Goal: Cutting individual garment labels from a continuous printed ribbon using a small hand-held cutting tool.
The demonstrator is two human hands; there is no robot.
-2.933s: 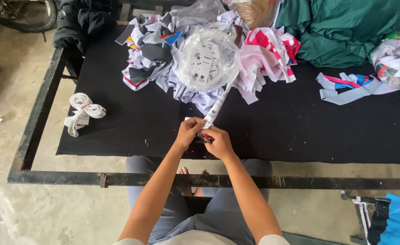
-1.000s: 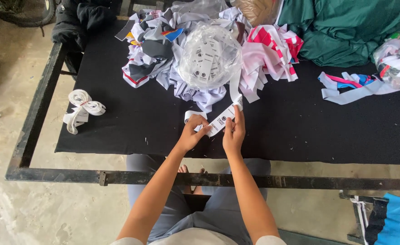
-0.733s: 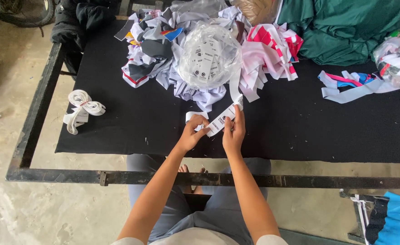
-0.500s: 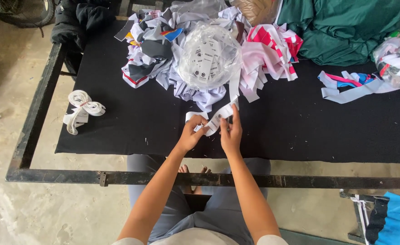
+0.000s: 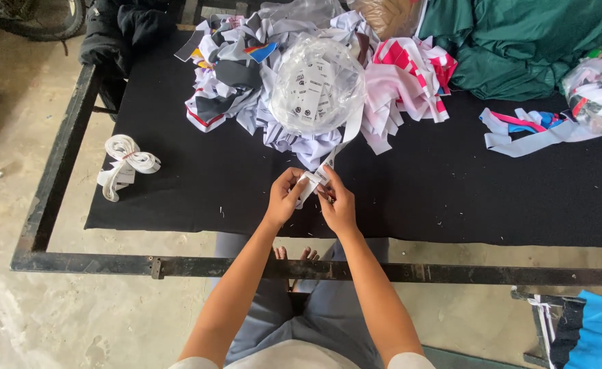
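My left hand (image 5: 286,197) and my right hand (image 5: 337,203) meet over the black cloth (image 5: 198,191) near the table's front edge. Both pinch the end of a white printed label strip (image 5: 312,181). The strip runs up and back to a clear plastic bag (image 5: 318,83) filled with more white labels. That bag rests on a heap of white, grey and pink fabric scraps (image 5: 403,85).
A tied bundle of white strips (image 5: 124,161) lies at the cloth's left edge. Green fabric (image 5: 526,41) is piled at the back right, with blue and pink strips (image 5: 529,130) beside it. The black metal frame rail (image 5: 178,265) runs along the front.
Both hands have drawn closer together and slightly toward me, gathering the label strip's end into a shorter fold. The bag and scrap heap have not moved.
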